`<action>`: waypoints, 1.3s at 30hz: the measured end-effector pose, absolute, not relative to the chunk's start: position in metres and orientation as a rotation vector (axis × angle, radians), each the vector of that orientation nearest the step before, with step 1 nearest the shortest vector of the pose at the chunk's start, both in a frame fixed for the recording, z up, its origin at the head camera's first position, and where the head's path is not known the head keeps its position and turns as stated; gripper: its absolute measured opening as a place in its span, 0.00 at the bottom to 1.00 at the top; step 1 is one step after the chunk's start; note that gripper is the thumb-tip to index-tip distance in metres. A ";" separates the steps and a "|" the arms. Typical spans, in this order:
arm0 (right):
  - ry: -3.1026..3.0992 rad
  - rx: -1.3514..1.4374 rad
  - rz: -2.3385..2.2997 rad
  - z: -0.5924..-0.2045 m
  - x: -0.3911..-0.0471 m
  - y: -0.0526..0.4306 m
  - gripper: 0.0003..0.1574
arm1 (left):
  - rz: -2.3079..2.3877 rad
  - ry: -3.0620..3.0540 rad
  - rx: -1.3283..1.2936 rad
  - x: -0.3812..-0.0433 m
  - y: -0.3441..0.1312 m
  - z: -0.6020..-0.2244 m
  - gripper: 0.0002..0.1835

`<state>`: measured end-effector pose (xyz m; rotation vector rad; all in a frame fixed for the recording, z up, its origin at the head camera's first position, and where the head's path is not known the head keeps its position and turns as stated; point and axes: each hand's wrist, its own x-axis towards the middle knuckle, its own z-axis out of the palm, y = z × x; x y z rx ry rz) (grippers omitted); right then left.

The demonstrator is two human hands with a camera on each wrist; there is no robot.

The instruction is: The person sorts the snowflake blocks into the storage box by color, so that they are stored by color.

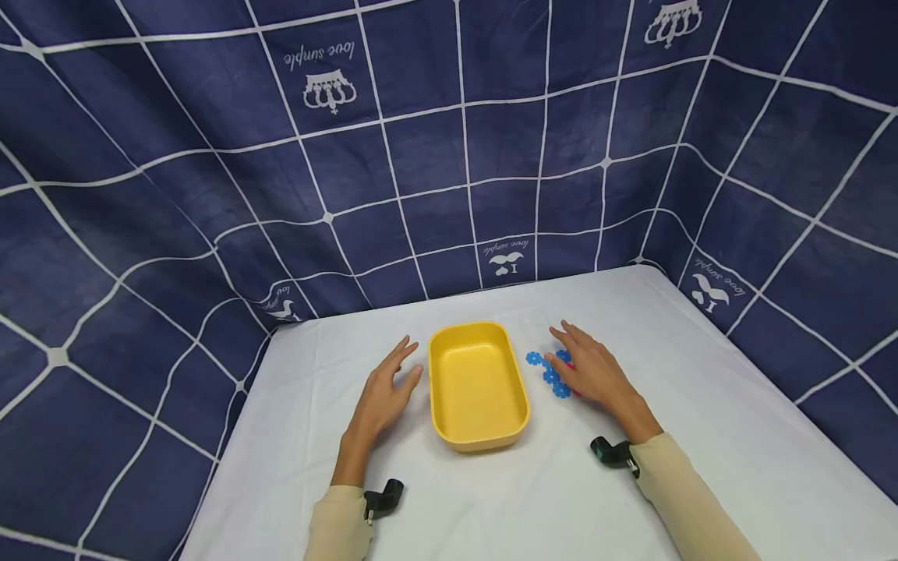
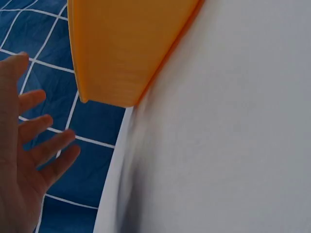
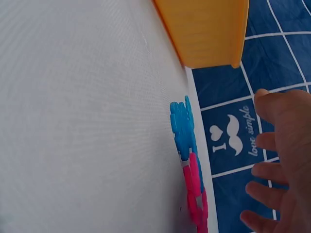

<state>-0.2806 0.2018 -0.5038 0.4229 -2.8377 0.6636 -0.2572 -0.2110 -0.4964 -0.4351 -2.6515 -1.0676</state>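
A yellow rectangular bin [image 1: 479,389] stands on the white cloth between the two hands. To its left, my left hand [image 1: 382,397] hovers with fingers spread, apart from the bin wall. My right hand [image 1: 592,370] is held over several blue flower-shaped plastic pieces [image 1: 561,389] to the right of the bin, its fingers extended and gripping nothing. Pink pieces [image 3: 194,187] lie beside the blue ones and are partly hidden under that hand in the head view. In the left wrist view the loose fingers [image 2: 56,145] hold nothing.
The table [image 1: 449,506] is covered with a white cloth. A dark blue curtain [image 1: 421,179] with white grid lines hangs along its back and sides. Each sleeve carries a small black wrist camera, one on the left [image 1: 383,499] and one on the right [image 1: 612,452].
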 end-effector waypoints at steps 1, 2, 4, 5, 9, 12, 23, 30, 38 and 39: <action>-2.826 0.421 0.677 -0.503 -0.281 0.202 0.42 | -1.134 -2.629 -0.468 -0.258 -0.210 -0.497 0.29; -2.816 0.419 0.692 -0.503 -0.281 0.201 0.41 | -1.188 -2.612 -0.502 -0.258 -0.209 -0.497 0.28; -2.798 0.414 0.723 -0.503 -0.282 0.201 0.40 | -1.275 -2.594 -0.554 -0.259 -0.207 -0.500 0.29; -2.789 0.411 0.734 -0.503 -0.283 0.201 0.39 | -1.297 -2.595 -0.566 -0.259 -0.207 -0.501 0.29; -2.754 0.401 0.780 -0.503 -0.285 0.201 0.37 | -1.324 -2.622 -0.585 -0.259 -0.204 -0.506 0.30; -2.746 0.386 0.805 -0.504 -0.287 0.202 0.36 | -1.332 -2.645 -0.613 -0.260 -0.203 -0.510 0.30; -2.784 0.345 0.842 -0.485 -0.303 0.197 0.31 | -1.357 -2.639 -0.680 -0.264 -0.199 -0.511 0.29; -2.883 0.368 0.788 -0.478 -0.315 0.189 0.25 | -1.330 -2.672 -0.666 -0.264 -0.199 -0.513 0.28; -3.042 0.511 0.634 -0.495 -0.328 0.180 0.26 | -1.349 -2.649 -0.676 -0.266 -0.201 -0.516 0.28; -3.048 0.520 0.621 -0.496 -0.327 0.179 0.26 | -1.352 -2.648 -0.675 -0.266 -0.200 -0.516 0.28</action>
